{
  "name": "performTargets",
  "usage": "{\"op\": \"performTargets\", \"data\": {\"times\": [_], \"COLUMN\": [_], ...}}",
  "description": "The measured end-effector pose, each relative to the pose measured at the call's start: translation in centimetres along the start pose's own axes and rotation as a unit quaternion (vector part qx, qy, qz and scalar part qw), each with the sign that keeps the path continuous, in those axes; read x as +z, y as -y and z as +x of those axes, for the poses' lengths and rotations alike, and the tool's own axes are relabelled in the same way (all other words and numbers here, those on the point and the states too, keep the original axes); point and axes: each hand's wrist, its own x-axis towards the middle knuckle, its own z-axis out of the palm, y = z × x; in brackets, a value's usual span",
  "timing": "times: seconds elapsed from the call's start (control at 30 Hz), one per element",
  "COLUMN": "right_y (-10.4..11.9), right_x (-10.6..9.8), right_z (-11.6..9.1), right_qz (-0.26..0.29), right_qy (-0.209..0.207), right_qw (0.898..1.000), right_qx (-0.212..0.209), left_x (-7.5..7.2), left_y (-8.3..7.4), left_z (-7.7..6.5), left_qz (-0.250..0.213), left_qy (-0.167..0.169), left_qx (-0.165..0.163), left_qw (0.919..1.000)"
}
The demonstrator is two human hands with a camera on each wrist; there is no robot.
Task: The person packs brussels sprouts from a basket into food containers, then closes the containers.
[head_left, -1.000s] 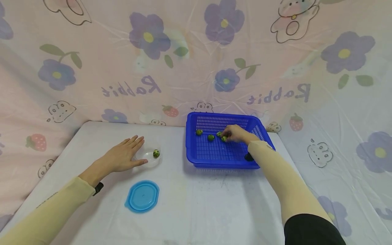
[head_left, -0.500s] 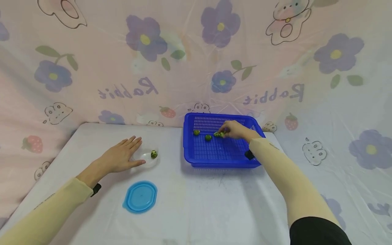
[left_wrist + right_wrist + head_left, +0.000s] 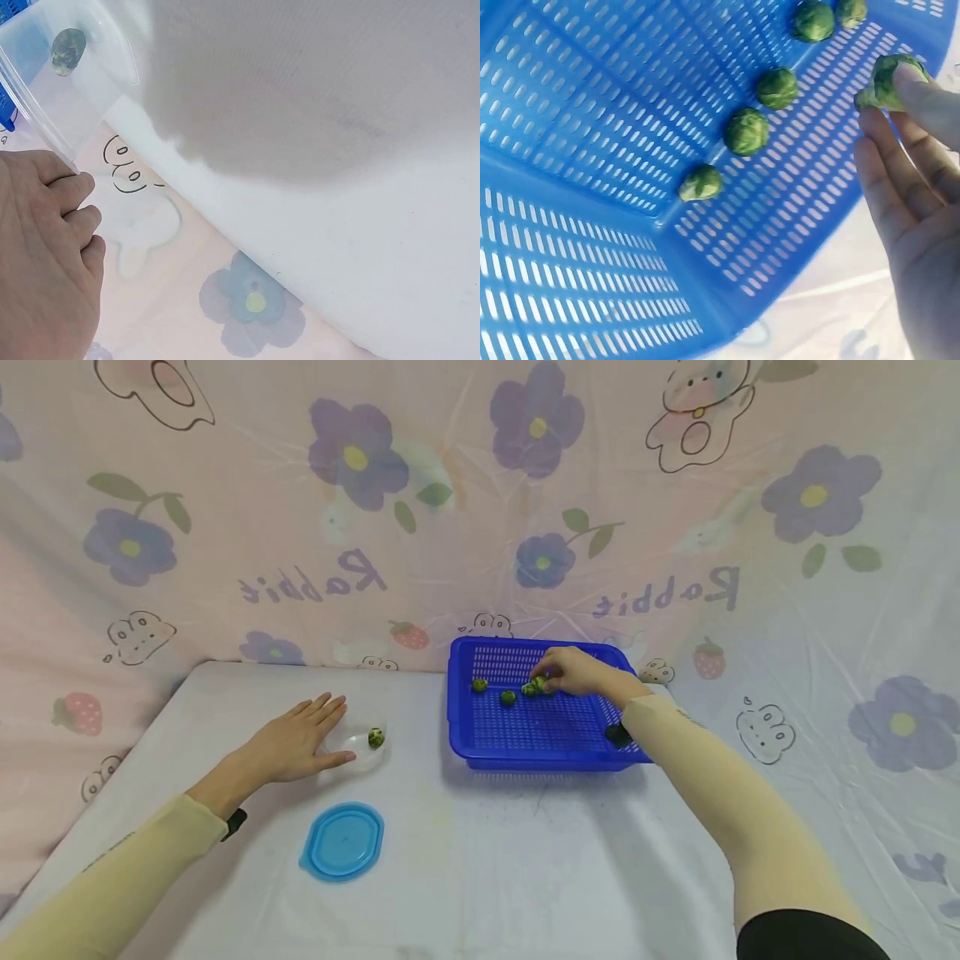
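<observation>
My right hand point(image 3: 577, 672) pinches a Brussels sprout point(image 3: 889, 81) between thumb and fingers, over the blue plastic basket point(image 3: 555, 760). Several more sprouts lie in the basket, among them one sprout point(image 3: 746, 132) along its bottom edge in the right wrist view. My left hand point(image 3: 296, 747) lies with fingers extended and thumb apart beside a clear plastic container point(image 3: 112, 45), its fingers at the rim. Inside that container sits one sprout point(image 3: 376, 738). The container's left side is hidden behind the hand in the head view.
A light blue lid point(image 3: 343, 842) lies on the white table point(image 3: 480, 860) in front of the container. Behind the table hangs a printed cloth point(image 3: 450, 527) with flowers and rabbits, close to the basket's back rim.
My right hand has lifted slightly within the basket, with a sprout now raised in its fingers. The left hand keeps its place at the container. The head view has shifted a little.
</observation>
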Motion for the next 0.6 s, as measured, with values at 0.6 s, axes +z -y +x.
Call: {"op": "performTargets", "data": {"times": [0.6], "right_y": [6.3], "right_x": [0.0], "right_z": [-1.6], "right_qz": [0.029], "right_qy": [-0.015], "right_qw": [0.996], "right_qx": [-0.080], "left_x": [0.4], "left_y": [0.1], "left_z": [0.1], "left_qz": [0.001], "left_qy": [-0.007], "left_qx": [-0.001], "left_qw": [1.0000]}}
